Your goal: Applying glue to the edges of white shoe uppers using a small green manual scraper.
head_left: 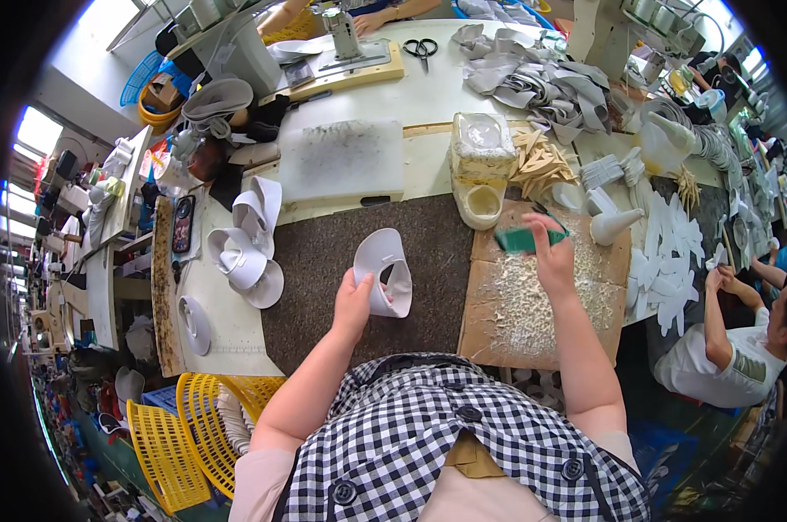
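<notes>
My left hand (355, 303) grips a white shoe upper (378, 252) by its edge. The upper stands tilted above a dark, rough mat (324, 261), its opening facing right. In my right hand (552, 254) is a green tool (517, 241) with a flat, wide shape; its exact kind does not show. That hand hovers over a sheet of brown cardboard (489, 326), crusted with pale dried crumbs. Just behind the tool stands a glue-smeared pot (482, 204), against a stained whitish block-shaped container (482, 143). Several white shoe uppers (241, 261) lie left of the mat.
A pale board (341, 161) and black scissors (420, 50) lie farther back. Grey-white pieces (541, 78) are heaped at the back right, flat white pieces (667, 261) at the right. A phone (183, 224) rests at the left; yellow baskets (163, 457) stand below. A person (733, 348) sits right.
</notes>
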`<state>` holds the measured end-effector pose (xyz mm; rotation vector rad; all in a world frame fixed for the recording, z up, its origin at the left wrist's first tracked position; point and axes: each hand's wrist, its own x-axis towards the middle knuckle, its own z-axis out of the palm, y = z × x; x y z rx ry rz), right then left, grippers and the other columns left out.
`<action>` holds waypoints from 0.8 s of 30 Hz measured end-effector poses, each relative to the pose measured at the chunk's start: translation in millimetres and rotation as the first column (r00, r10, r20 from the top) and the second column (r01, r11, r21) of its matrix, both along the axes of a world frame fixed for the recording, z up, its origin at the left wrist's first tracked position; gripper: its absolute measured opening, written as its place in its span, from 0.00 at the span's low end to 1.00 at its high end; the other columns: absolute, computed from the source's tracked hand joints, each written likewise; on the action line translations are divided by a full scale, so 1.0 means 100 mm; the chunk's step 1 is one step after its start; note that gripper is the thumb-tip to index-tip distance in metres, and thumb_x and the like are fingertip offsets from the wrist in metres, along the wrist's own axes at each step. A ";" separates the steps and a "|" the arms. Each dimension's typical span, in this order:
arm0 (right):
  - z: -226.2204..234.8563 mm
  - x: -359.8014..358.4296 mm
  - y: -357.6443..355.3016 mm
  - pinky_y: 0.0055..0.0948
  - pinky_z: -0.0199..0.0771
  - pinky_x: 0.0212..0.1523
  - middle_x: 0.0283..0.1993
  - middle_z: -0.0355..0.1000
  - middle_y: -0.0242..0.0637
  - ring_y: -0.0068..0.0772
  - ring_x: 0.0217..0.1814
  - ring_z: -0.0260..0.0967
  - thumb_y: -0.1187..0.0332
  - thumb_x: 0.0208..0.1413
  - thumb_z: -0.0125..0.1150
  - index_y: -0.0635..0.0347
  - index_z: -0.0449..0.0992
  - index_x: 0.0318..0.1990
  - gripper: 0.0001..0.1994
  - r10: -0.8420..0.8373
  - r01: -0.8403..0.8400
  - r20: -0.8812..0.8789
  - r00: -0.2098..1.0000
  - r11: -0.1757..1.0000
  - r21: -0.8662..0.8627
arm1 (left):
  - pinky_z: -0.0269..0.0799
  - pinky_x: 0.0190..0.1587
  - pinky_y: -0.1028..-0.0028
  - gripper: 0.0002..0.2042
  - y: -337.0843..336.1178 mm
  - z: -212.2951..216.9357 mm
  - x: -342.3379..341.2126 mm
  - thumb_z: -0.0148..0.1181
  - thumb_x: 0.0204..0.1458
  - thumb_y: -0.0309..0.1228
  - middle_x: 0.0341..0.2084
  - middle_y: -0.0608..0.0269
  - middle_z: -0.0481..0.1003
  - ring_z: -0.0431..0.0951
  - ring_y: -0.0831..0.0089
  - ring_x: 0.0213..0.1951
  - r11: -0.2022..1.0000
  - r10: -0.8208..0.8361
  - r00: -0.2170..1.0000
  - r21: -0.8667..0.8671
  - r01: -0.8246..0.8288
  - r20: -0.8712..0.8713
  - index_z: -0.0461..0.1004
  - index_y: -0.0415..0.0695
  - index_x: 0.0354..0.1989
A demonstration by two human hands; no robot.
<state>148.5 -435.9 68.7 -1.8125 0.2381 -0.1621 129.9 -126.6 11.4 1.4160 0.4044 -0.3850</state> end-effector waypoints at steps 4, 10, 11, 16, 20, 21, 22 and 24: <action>0.00 0.39 0.07 0.19 0.65 0.30 0.31 0.72 0.34 0.18 0.28 0.65 0.71 0.52 0.56 0.60 0.72 0.41 0.09 0.004 0.006 0.157 0.988 0.998 -0.061 | 0.72 0.32 0.71 0.11 0.00 0.19 0.15 0.43 0.57 0.29 0.27 0.58 0.71 0.76 0.69 0.26 0.999 -0.047 0.997 -0.008 0.047 0.068 0.61 0.40 0.46; -0.32 0.67 0.19 0.21 0.63 0.27 0.25 0.71 0.34 0.19 0.24 0.63 0.74 0.48 0.57 0.59 0.74 0.38 0.08 -0.052 0.121 0.197 0.979 0.925 -0.359 | 0.72 0.31 0.73 0.11 -0.10 0.29 0.31 0.42 0.57 0.28 0.28 0.58 0.71 0.75 0.72 0.26 0.996 -0.030 0.989 -0.077 0.042 0.145 0.61 0.40 0.48; -0.33 0.68 0.20 0.20 0.64 0.26 0.26 0.71 0.34 0.19 0.24 0.64 0.74 0.49 0.57 0.60 0.73 0.38 0.08 -0.050 0.110 0.164 0.985 0.919 -0.378 | 0.72 0.31 0.73 0.11 -0.10 0.27 0.32 0.42 0.57 0.28 0.28 0.58 0.71 0.75 0.72 0.26 0.996 -0.030 0.989 -0.081 0.042 0.143 0.61 0.40 0.48; -0.28 0.63 0.15 0.19 0.70 0.25 0.30 0.71 0.34 0.22 0.26 0.68 0.73 0.51 0.55 0.62 0.71 0.39 0.08 -0.186 0.206 0.128 0.974 0.964 -0.168 | 0.72 0.33 0.73 0.13 -0.04 0.07 0.43 0.41 0.57 0.28 0.32 0.58 0.71 0.75 0.72 0.28 0.993 -0.063 0.990 -0.094 0.076 0.129 0.59 0.40 0.50; -0.32 0.60 0.03 0.20 0.71 0.22 0.32 0.68 0.35 0.24 0.27 0.68 0.73 0.51 0.53 0.61 0.67 0.39 0.08 -0.279 0.284 -0.059 0.959 0.920 0.268 | 0.72 0.34 0.73 0.14 -0.02 -0.04 0.52 0.40 0.57 0.28 0.33 0.57 0.71 0.75 0.72 0.30 0.991 -0.098 0.987 -0.078 0.108 0.127 0.57 0.40 0.52; -0.38 0.60 -0.03 0.21 0.72 0.23 0.31 0.67 0.35 0.24 0.27 0.68 0.73 0.51 0.53 0.60 0.66 0.39 0.08 -0.332 0.333 -0.043 0.942 0.915 0.228 | 0.72 0.35 0.73 0.15 -0.06 -0.03 0.56 0.40 0.57 0.28 0.34 0.57 0.71 0.75 0.72 0.31 0.989 -0.101 0.988 -0.092 0.112 0.116 0.57 0.40 0.52; -0.42 0.59 -0.05 0.22 0.72 0.23 0.31 0.67 0.35 0.24 0.27 0.68 0.74 0.51 0.53 0.60 0.64 0.39 0.08 -0.385 0.383 -0.024 0.923 0.905 0.186 | 0.71 0.35 0.73 0.15 -0.06 -0.03 0.60 0.40 0.57 0.28 0.34 0.57 0.71 0.74 0.73 0.31 0.987 -0.106 0.989 -0.107 0.117 0.107 0.57 0.40 0.53; -0.51 0.49 -0.08 0.22 0.73 0.23 0.30 0.66 0.34 0.25 0.27 0.68 0.74 0.50 0.52 0.59 0.63 0.38 0.08 -0.319 0.339 -0.126 0.939 0.920 0.197 | 0.72 0.35 0.73 0.15 -0.08 -0.04 0.63 0.40 0.57 0.28 0.35 0.57 0.71 0.74 0.73 0.31 0.987 -0.113 0.989 -0.101 0.123 0.097 0.57 0.40 0.53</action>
